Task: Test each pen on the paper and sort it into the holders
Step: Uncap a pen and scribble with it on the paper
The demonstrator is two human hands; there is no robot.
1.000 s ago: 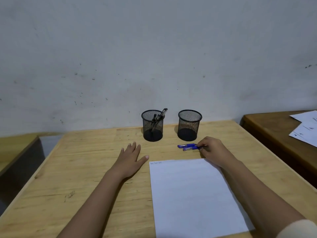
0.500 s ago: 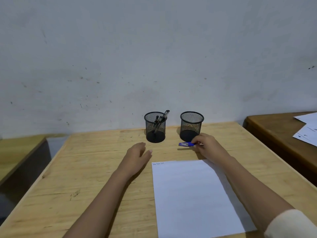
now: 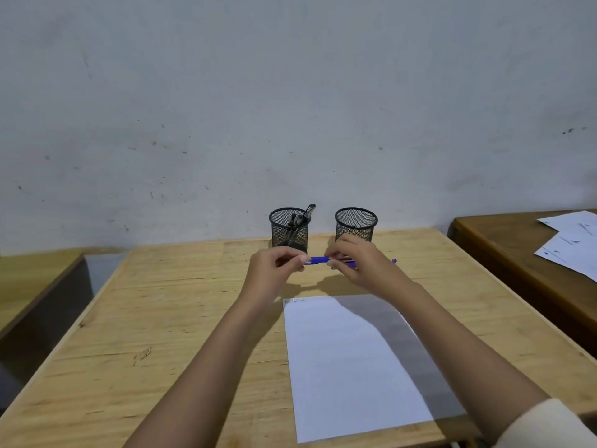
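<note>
I hold a blue pen (image 3: 318, 260) level above the table with both hands. My left hand (image 3: 274, 270) pinches its capped left end and my right hand (image 3: 361, 263) grips its barrel. A second blue pen (image 3: 393, 261) lies on the table behind my right hand, mostly hidden. A white sheet of paper (image 3: 349, 363) lies in front of me with small scribbles at its top left corner. Two black mesh holders stand at the back: the left holder (image 3: 288, 231) contains several dark pens, and the right holder (image 3: 356, 224) looks empty.
The wooden table (image 3: 168, 318) ends at a grey wall behind the holders. A lower wooden surface (image 3: 35, 270) sits to the left across a gap. A darker table (image 3: 517, 253) at right carries loose white sheets (image 3: 571, 247).
My right hand lifted one blue pen off the table. My left hand rose from the tabletop and took hold of the pen's left end.
</note>
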